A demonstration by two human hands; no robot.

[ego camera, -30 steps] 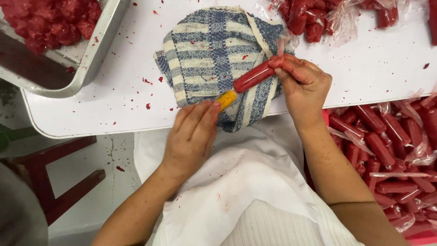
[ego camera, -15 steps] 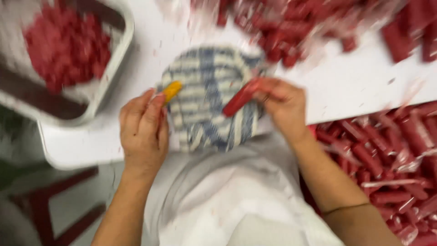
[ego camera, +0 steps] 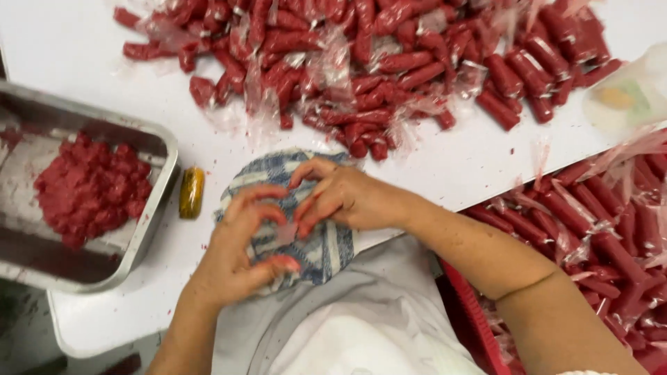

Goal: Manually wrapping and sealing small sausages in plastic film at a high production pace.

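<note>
Both hands meet over a blue-and-white checked cloth (ego camera: 316, 243) that lies at the near edge of the white table (ego camera: 486, 167), partly hanging over that edge toward the person's white apron (ego camera: 347, 333). The left hand (ego camera: 240, 257) comes in from below, its fingers (ego camera: 253, 201) curled upward and its thumb pressed across the lower part of the cloth; the right hand (ego camera: 344, 198) reaches in from the right side, its fingers (ego camera: 306, 208) bent down toward the left hand's. Between the fingertips of both hands sits a small piece of clear film (ego camera: 285, 232), thin and hard to make out, and the fingers of both hands are drawn narrow around it; whether they truly pinch it cannot be told for sure. Just left of the cloth, apart from the hands, a small yellow cylinder (ego camera: 192, 192) lies on the table beside the metal tray (ego camera: 156, 208). The tray takes up the left edge of the table and holds a mound of red minced meat (ego camera: 90, 187). Across the far side of the table, a broad heap of red sausage-like rolls (ego camera: 389, 62) in clear wrapping spreads from left to right, its nearest pieces coming close to the far edge of the cloth. At the far right corner lies a translucent bag (ego camera: 625, 97) with something yellowish inside. Below the table's right edge, a red crate (ego camera: 472, 319) is full of more wrapped red rolls (ego camera: 604, 236), right beside the right forearm.
</note>
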